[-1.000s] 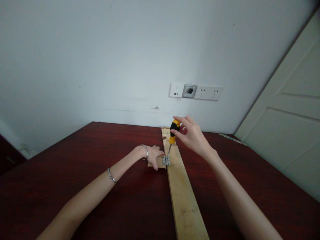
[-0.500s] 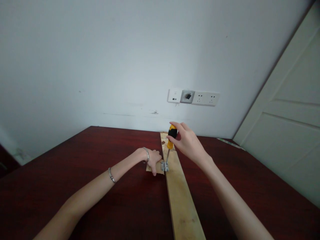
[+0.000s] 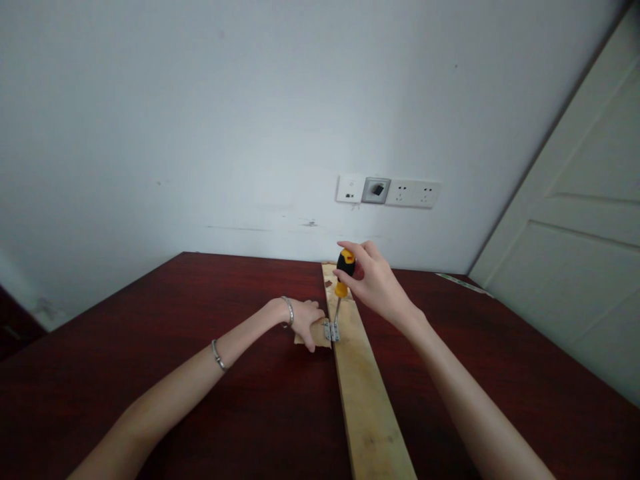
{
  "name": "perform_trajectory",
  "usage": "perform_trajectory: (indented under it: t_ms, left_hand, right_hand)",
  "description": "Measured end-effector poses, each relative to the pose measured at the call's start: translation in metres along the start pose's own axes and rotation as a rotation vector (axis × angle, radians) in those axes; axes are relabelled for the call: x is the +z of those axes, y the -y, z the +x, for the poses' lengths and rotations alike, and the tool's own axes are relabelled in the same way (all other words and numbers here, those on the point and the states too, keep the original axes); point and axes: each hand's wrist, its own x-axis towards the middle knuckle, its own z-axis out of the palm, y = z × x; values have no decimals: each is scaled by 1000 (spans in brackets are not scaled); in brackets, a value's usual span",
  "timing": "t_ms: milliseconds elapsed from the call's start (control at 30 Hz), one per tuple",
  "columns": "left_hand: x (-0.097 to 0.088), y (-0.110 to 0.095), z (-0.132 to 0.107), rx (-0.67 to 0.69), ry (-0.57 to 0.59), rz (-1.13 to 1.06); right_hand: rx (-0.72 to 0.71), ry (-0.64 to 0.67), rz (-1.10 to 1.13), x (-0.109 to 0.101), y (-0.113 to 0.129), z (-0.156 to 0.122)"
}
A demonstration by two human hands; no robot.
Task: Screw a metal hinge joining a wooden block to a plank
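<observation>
My right hand grips a yellow and black screwdriver by its handle, thumb and fingers around the upper part. The steel shaft slants down to a small metal hinge, whose right leaf lies on a long pale wooden plank. The hinge's left leaf rests on a small tan board beside the plank. Over that board lies my left hand, holding it against the table with the thumb toward me and the fingers on the far side. Whether the screwdriver tip sits in a screw is too small to tell.
The dark red table meets a pale wall behind the hands. Sockets and switches are set in the wall above the plank. A white panelled door stands at the right. A thin pale strip lies along the table's far right edge.
The screwdriver handle has turned slightly in my right hand, and its fingers have shifted a little. My left hand stays on the small board. The whole view has moved very slightly.
</observation>
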Motion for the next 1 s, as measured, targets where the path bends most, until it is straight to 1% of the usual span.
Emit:
perform_trajectory:
  t_ms: [167,333,467,533,600,667,767,900,1000]
  left_hand:
    - [0,0,-2,1,-8,-28]
    - [2,3,-2,10,-13,-51]
    - [5,6,0,23,-26,-59]
    - [5,6,1,21,-26,-56]
    - [5,5,1,17,-20,-46]
    - [4,4,0,15,-17,-38]
    - [3,4,-1,22,-24,-41]
    - [4,5,-1,20,-27,-53]
    - [5,5,-1,7,-26,-65]
  right_hand:
    - [-46,-3,28,0,-1,0]
    - [8,-30,-15,1,-5,0]
    - [-69,-18,67,1,-8,2]
    - [-97,1,54,1,-7,1]
    - [-82,18,-3,1,-6,1]
    - [-37,19,-50,2,-5,0]
    - [-8,0,-38,3,-6,0]
    - [-66,-1,7,1,-6,0]
    - [-93,-31,-39,0,-4,0]
